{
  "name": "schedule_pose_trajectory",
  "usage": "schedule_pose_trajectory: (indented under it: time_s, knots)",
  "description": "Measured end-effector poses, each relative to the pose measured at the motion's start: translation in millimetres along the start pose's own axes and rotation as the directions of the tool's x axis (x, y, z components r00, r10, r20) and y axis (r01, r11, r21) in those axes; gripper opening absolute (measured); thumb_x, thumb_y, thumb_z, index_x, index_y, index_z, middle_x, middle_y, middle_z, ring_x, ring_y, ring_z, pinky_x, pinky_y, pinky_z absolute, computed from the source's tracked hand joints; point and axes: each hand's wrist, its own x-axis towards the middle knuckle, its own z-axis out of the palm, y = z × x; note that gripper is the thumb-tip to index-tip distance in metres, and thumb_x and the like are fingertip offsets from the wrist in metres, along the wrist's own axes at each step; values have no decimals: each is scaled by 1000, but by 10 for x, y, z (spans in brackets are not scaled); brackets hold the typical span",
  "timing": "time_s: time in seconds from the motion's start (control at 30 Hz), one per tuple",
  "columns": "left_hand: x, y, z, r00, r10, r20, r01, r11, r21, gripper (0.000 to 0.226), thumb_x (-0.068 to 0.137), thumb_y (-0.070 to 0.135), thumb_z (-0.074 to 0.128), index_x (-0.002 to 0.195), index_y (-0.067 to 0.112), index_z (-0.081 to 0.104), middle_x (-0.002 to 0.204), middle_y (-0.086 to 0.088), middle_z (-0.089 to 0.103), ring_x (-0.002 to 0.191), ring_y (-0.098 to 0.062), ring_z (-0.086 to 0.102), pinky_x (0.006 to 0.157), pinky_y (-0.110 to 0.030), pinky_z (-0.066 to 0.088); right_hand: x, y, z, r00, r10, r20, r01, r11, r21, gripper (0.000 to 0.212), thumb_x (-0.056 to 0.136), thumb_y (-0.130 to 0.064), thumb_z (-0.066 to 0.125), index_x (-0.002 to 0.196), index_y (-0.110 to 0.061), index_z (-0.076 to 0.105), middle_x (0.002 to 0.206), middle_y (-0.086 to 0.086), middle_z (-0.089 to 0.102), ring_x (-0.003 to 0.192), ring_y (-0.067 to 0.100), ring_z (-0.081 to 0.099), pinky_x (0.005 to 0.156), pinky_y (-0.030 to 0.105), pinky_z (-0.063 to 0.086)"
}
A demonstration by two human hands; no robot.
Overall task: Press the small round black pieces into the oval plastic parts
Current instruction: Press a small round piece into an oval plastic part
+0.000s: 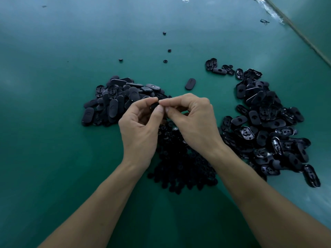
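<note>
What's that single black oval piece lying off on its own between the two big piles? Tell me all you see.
The lone oval piece is dark, matte plastic with rounded ends, lying flat on the green table, smooth side up, tilted slightly. Nothing touches it; it sits apart from both piles, beyond the hands.

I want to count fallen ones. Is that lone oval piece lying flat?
Flat: the single black oval plastic part lies on the green table, apart from the piles.

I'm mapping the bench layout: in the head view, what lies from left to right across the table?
Left pile of oval parts → left hand → right hand → right pile of oval parts. The heap of small round pieces lies under the hands, so I leave it unplaced.
</note>
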Motion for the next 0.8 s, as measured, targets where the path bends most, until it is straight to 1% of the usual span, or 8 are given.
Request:
schedule_pose_trajectory:
  time_s: [0.17,0.27,0.33,0.4,0.47,0.5,0.6,0.8]
  knots:
    - [8,-10,-8,1000,-24,-8,23,999,-45,12,90,9,73,99,18,71,92,-2,76,86,-16,71,80,-30,57,-29,27,19,999,21,32,-23,998,54,19,90,-4,70,100,-18,80,93,-4,70,83,3,67,73,10,49]
    - [8,-11,-5,1000,-31,5,31,998,-47,14,90,6,73,100,15,71,94,-5,76,88,-19,72,81,-32,57,-2,40,-30,999,1,38,-1,1000,19,20,90,-8,72,97,-25,79,95,-4,67,82,4,64,73,14,50]
    - [1,-6,5,999,-33,27,34,999,-42,16,90,5,72,101,16,70,91,-1,76,85,-14,71,78,-28,57,39,46,-88,998,-17,53,19,1000,-22,22,90,-12,73,99,-32,77,98,-5,67,80,2,62,72,16,50]
    - [0,0,4,999,-37,39,38,999,-36,19,89,5,72,102,18,70,88,1,75,83,-11,70,77,-24,56,91,52,-145,995,1,96,2,999,-36,25,89,-14,74,106,-31,75,97,-6,70,82,3,66,78,25,56]
    - [-1,0,2,998,-38,54,40,998,-41,20,90,4,72,104,18,68,85,4,75,81,-9,70,76,-22,56,148,59,-199,987,35,159,-33,999,-16,22,88,-12,75,107,-23,76,93,-6,74,86,6,71,87,34,58]
    - [-2,1,2,997,-40,61,43,998,-42,20,90,3,72,104,18,68,84,4,75,80,-9,70,76,-22,56,172,62,-226,981,43,189,-42,999,-12,20,87,-11,76,105,-19,77,92,-5,76,87,8,72,89,36,58]
    - [-2,9,6,997,-41,64,44,998,-42,20,90,2,73,104,16,68,82,5,75,79,-8,70,74,-22,56,217,74,-289,970,43,238,-38,999,-26,15,86,-12,78,100,-16,78,88,-3,77,85,11,74,88,38,60]
    - [-1,9,24,997,-44,60,47,997,-53,21,89,-2,72,100,15,71,82,5,76,78,-8,72,74,-19,56,229,89,-287,967,33,252,-24,999,-39,9,86,-12,77,93,-18,76,82,-1,76,79,13,74,81,38,61]
